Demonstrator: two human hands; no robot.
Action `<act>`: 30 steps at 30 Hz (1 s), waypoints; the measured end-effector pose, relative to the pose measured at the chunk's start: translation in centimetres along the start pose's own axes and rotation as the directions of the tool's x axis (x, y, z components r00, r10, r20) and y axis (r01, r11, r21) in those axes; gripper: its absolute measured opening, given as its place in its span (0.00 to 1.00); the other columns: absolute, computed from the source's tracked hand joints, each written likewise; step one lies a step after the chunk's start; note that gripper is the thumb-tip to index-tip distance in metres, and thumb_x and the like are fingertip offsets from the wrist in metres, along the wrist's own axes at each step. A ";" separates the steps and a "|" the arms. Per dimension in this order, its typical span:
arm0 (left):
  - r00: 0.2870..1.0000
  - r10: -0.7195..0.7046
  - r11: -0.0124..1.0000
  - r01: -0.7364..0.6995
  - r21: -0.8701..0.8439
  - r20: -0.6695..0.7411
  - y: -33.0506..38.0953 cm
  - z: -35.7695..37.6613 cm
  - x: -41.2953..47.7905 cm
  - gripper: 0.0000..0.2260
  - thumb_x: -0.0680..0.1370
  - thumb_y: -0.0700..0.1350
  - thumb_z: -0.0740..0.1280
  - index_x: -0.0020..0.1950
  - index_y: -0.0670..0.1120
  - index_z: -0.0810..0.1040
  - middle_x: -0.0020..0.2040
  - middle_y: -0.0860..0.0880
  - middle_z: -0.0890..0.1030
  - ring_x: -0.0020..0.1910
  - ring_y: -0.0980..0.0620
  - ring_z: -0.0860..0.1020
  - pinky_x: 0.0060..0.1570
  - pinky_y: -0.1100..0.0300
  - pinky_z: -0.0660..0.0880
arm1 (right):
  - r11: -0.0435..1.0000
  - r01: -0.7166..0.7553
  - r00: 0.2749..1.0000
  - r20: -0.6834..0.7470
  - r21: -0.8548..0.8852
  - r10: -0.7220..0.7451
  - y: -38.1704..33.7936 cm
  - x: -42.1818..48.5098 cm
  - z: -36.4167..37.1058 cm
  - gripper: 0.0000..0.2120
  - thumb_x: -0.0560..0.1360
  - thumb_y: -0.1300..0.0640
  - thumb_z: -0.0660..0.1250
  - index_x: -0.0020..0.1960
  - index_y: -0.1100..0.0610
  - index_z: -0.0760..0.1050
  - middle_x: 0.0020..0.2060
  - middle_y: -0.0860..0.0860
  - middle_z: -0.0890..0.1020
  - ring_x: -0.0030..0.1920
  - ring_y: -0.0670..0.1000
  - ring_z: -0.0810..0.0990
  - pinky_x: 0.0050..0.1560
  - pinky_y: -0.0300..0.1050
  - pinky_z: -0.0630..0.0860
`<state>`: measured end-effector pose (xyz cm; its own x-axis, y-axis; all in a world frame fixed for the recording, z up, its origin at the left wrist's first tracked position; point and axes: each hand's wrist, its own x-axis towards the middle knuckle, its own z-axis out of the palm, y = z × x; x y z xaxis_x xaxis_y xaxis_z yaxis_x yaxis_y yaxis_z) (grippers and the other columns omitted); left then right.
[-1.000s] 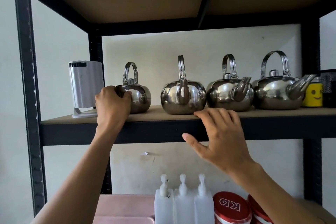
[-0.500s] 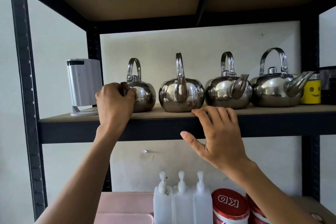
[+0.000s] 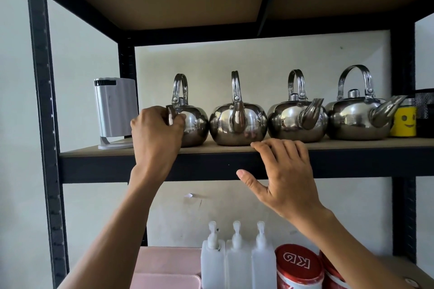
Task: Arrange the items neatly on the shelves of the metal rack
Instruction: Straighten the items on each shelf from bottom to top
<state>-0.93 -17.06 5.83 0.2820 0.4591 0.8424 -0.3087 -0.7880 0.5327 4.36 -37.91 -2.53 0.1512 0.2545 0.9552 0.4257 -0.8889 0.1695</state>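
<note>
- Since the earlier frames, the small round stainless-steel kettle at the 9 o'clock end of the row has slid toward 3 o'clock. It now stands touching, or all but touching, the second steel kettle. The right hand has kept its place on the shelf edge.
- Position of the small kettle: upright on the brown board shelf of the black metal rack. A grey-and-white upright appliance stands at its 9 o'clock, and the other three kettles run off toward 3 o'clock.
- Left hand: the forearm is raised from 6 o'clock. Fingers and thumb are closed round the kettle's spout, which points toward 9 o'clock.
- Right hand: four relaxed fingers lie over the shelf's front lip at 6 o'clock of the second kettle. The thumb is spread below, and the hand holds nothing.
- Step in hand (a judgement): squaring this kettle with its neighbours, whose spouts face forward or toward 3 o'clock.
- Advice: pivot the kettle flat on its base by the spout rather than tipping it. Ease off before the polished bodies knock, since the hinged handle may swing.
</note>
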 end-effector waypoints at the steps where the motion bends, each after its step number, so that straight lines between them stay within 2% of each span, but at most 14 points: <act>1: 1.000 0.003 1.000 -0.003 -0.008 0.005 0.0 -0.1 0.0 0.15 0.76 0.44 0.70 0.35 0.35 0.77 0.32 0.37 0.77 0.31 0.56 0.63 0.35 0.58 0.58 | 1.000 0.000 1.000 0.001 -0.001 0.000 0.0 0.0 0.0 0.27 0.75 0.35 0.57 0.57 0.57 0.77 0.48 0.53 0.80 0.50 0.55 0.77 0.56 0.51 0.67; 4: 1.000 0.012 1.000 -0.012 -0.015 0.013 0.1 -0.4 0.0 0.15 0.76 0.44 0.70 0.34 0.35 0.77 0.32 0.36 0.78 0.30 0.54 0.64 0.33 0.77 0.62 | 1.000 0.001 1.000 -0.002 0.000 -0.001 0.0 0.0 -0.1 0.27 0.75 0.35 0.57 0.57 0.57 0.77 0.48 0.52 0.79 0.49 0.55 0.77 0.57 0.51 0.67; 6: 1.000 0.004 1.000 -0.003 -0.018 0.014 0.1 -0.4 0.0 0.15 0.76 0.45 0.70 0.34 0.35 0.77 0.31 0.37 0.78 0.30 0.54 0.64 0.35 0.74 0.63 | 1.000 -0.001 1.000 0.001 -0.001 0.001 0.0 -0.1 -0.1 0.27 0.75 0.35 0.57 0.57 0.57 0.77 0.48 0.52 0.79 0.50 0.55 0.77 0.57 0.51 0.67; 7: 1.000 -0.003 1.000 0.003 -0.017 0.012 0.0 -0.3 0.0 0.15 0.76 0.45 0.70 0.34 0.36 0.77 0.31 0.37 0.78 0.30 0.54 0.65 0.36 0.66 0.63 | 1.000 -0.003 1.000 0.005 -0.001 0.003 0.0 -0.1 -0.1 0.27 0.75 0.35 0.57 0.57 0.57 0.77 0.48 0.52 0.79 0.50 0.55 0.77 0.57 0.51 0.67; 9: 1.000 -0.005 1.000 0.005 -0.006 0.001 0.0 -0.3 0.0 0.15 0.75 0.45 0.70 0.35 0.36 0.77 0.31 0.38 0.78 0.30 0.53 0.66 0.35 0.59 0.55 | 1.000 -0.008 1.000 0.016 0.004 0.008 -0.1 -0.1 -0.2 0.27 0.76 0.35 0.57 0.57 0.57 0.77 0.49 0.52 0.79 0.50 0.55 0.77 0.57 0.52 0.68; 14: 1.000 0.009 1.000 -0.009 -0.005 -0.003 0.0 -0.5 -0.1 0.14 0.76 0.45 0.69 0.34 0.37 0.77 0.30 0.40 0.78 0.30 0.54 0.67 0.35 0.63 0.57 | 1.000 -0.008 1.000 0.027 0.002 0.008 -0.1 -0.1 -0.4 0.28 0.76 0.35 0.57 0.57 0.57 0.77 0.49 0.52 0.79 0.50 0.55 0.77 0.56 0.52 0.68; 16: 1.000 0.016 1.000 -0.016 -0.015 0.008 0.0 -0.6 -0.1 0.14 0.76 0.45 0.69 0.34 0.37 0.77 0.31 0.39 0.78 0.30 0.55 0.66 0.35 0.71 0.62 | 1.000 -0.009 1.000 0.029 0.000 0.009 -0.1 -0.1 -0.4 0.27 0.76 0.35 0.57 0.57 0.57 0.77 0.49 0.52 0.79 0.50 0.55 0.77 0.56 0.52 0.68; 17: 1.000 0.017 1.000 -0.017 -0.019 0.012 0.0 -0.7 -0.1 0.14 0.76 0.44 0.69 0.34 0.36 0.77 0.31 0.39 0.78 0.29 0.55 0.66 0.35 0.78 0.61 | 1.000 -0.008 1.000 0.030 -0.002 0.009 -0.1 -0.1 -0.4 0.27 0.76 0.35 0.57 0.57 0.57 0.77 0.49 0.52 0.79 0.50 0.55 0.77 0.57 0.52 0.68; 19: 1.000 0.012 1.000 -0.011 -0.027 0.017 0.0 -0.8 -0.1 0.14 0.76 0.44 0.69 0.35 0.36 0.78 0.31 0.40 0.78 0.29 0.55 0.65 0.35 0.82 0.60 | 1.000 -0.009 0.999 0.031 -0.003 0.009 -0.1 -0.1 -0.4 0.27 0.75 0.35 0.57 0.57 0.57 0.77 0.49 0.52 0.79 0.50 0.55 0.77 0.57 0.52 0.69; 22: 1.000 0.001 0.999 0.000 -0.036 0.019 0.0 -0.9 -0.3 0.13 0.76 0.45 0.69 0.37 0.37 0.79 0.33 0.40 0.80 0.30 0.58 0.64 0.35 0.75 0.61 | 1.000 -0.009 0.999 0.034 -0.004 0.010 -0.1 -0.1 -0.4 0.27 0.75 0.35 0.57 0.58 0.57 0.77 0.49 0.52 0.79 0.50 0.55 0.77 0.57 0.53 0.69; 24: 1.000 -0.010 0.999 0.010 -0.042 0.002 -0.1 -0.8 -0.3 0.11 0.76 0.47 0.70 0.45 0.38 0.80 0.40 0.41 0.82 0.33 0.55 0.66 0.37 0.72 0.61 | 1.000 -0.008 0.999 0.035 -0.004 0.009 -0.1 -0.1 -0.4 0.27 0.75 0.35 0.57 0.58 0.57 0.77 0.49 0.52 0.79 0.51 0.55 0.77 0.57 0.53 0.69; 27: 0.996 -0.062 0.998 0.060 -0.029 -0.070 -0.5 -0.5 -0.9 0.24 0.73 0.53 0.73 0.64 0.43 0.72 0.57 0.44 0.75 0.52 0.48 0.70 0.53 0.61 0.64 | 1.000 -0.004 0.999 0.034 -0.003 0.004 -0.1 -0.1 -0.4 0.27 0.76 0.35 0.57 0.58 0.57 0.77 0.49 0.52 0.79 0.51 0.55 0.77 0.58 0.53 0.69; 28: 0.991 -0.037 0.999 0.038 0.002 -0.128 -0.6 -0.4 -1.5 0.25 0.73 0.54 0.73 0.63 0.43 0.71 0.57 0.44 0.74 0.55 0.46 0.71 0.55 0.57 0.63 | 1.000 -0.002 0.999 0.032 -0.001 0.002 -0.1 -0.1 -0.4 0.27 0.76 0.35 0.57 0.58 0.57 0.77 0.50 0.52 0.79 0.51 0.55 0.77 0.58 0.53 0.69; 30: 0.959 0.099 0.994 -0.083 0.069 -0.267 -0.8 -0.1 -3.3 0.20 0.72 0.54 0.73 0.56 0.42 0.73 0.50 0.44 0.75 0.51 0.44 0.72 0.52 0.58 0.60 | 1.000 0.001 1.000 0.029 0.009 -0.001 -0.1 -0.1 -0.5 0.26 0.76 0.36 0.57 0.57 0.56 0.77 0.50 0.52 0.79 0.51 0.55 0.77 0.57 0.52 0.69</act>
<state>-1.74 -17.90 2.65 -0.0031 0.4719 0.8816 -0.2681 -0.8498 0.4539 3.89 -38.04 -2.47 0.1760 0.2666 0.9476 0.4340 -0.8850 0.1684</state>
